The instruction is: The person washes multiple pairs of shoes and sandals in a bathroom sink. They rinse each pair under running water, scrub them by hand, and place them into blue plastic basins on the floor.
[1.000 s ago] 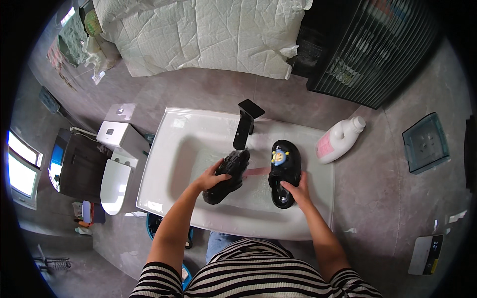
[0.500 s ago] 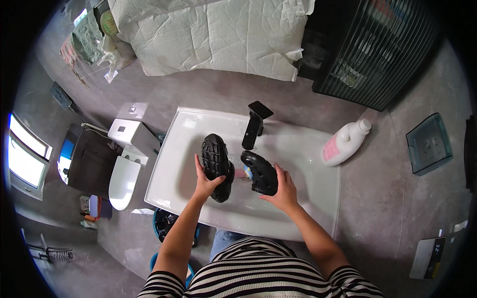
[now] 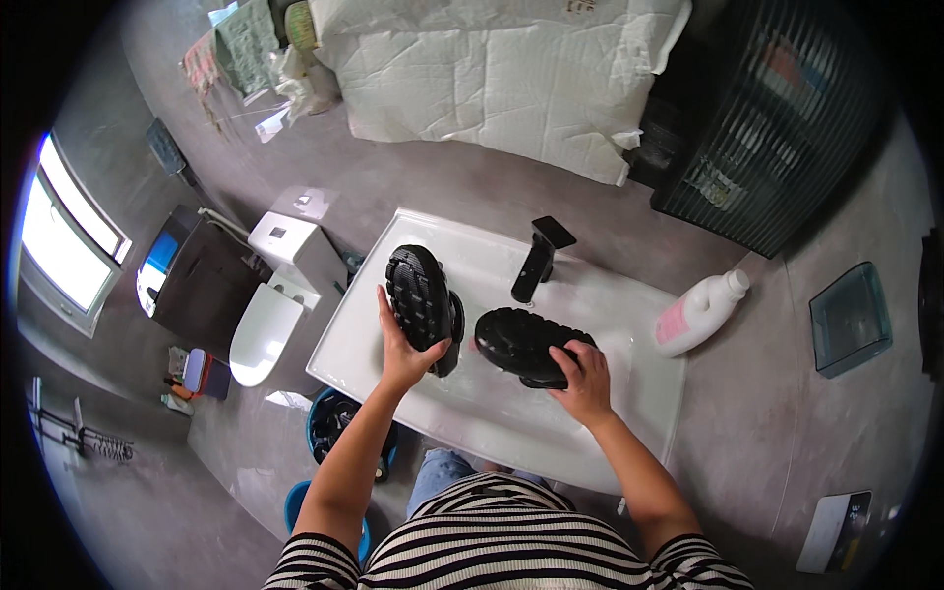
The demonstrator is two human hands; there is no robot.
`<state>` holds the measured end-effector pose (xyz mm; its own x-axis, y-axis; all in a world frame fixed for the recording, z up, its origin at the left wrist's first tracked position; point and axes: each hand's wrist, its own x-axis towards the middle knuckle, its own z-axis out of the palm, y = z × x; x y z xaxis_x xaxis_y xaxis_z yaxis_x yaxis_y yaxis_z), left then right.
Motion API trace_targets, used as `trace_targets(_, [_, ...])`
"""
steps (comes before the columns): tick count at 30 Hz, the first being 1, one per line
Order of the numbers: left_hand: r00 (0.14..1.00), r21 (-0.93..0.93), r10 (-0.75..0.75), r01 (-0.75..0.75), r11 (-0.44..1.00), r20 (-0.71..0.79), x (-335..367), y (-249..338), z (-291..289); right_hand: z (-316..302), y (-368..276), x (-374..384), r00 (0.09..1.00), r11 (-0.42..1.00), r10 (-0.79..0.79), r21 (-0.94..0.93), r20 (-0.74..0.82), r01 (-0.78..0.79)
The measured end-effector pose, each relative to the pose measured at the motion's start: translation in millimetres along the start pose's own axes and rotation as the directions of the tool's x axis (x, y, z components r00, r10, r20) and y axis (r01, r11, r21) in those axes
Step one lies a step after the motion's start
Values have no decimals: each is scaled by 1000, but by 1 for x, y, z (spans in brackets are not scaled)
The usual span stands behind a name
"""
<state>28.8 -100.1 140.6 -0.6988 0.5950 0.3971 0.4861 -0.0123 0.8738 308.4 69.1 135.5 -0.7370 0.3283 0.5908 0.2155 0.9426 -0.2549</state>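
Over the white washbasin (image 3: 472, 228), each of my hands grips a wet-looking black clog. My left hand (image 3: 405, 356) wraps the side of the left clog (image 3: 415, 285), which stands with its ridged sole toward me. The right clog (image 3: 516, 339) lies roughly sideways over the basin's middle, toe end to the left. Its heel end is held by my right hand (image 3: 584, 383), thumb below and fingers across the top. The two clogs are apart. Behind them rises a black faucet (image 3: 538, 261). Most of the drain area is hidden by the clogs.
A white bottle with a pink label (image 3: 700, 313) stands on the basin's right rim. Left of the basin is a white toilet (image 3: 267, 334). Below it on the floor sit a blue tub with black things inside (image 3: 323, 433) and a blue bucket (image 3: 295, 503).
My right hand has turned its clog from slanting upright to nearly level, with the fingers now over the top. The left clog is still held, slightly higher. The whole view has shifted and tilted.
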Motion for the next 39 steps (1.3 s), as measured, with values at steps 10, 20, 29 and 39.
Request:
trace_targets(10, [961,46,-107,122,991,-255,-9,2,-80,-23,-26,13,993,971,112,-209,-42,-119])
trace_targets(20, [713,-913,-689,183,365,-132,-144,-66,-274,108,-222,87,931,550,274,755,240,-357])
trace_targets(29, [383,-980,-902,-87,176,-197,-390,-158,-423,321,-484,33,395,87,-142,409,908,-908])
trace_targets(39, [-134,-977,-988,-205,-50,78,-634,-321,-445,564,-630,-194,-265,411,-86,-209,960,-888])
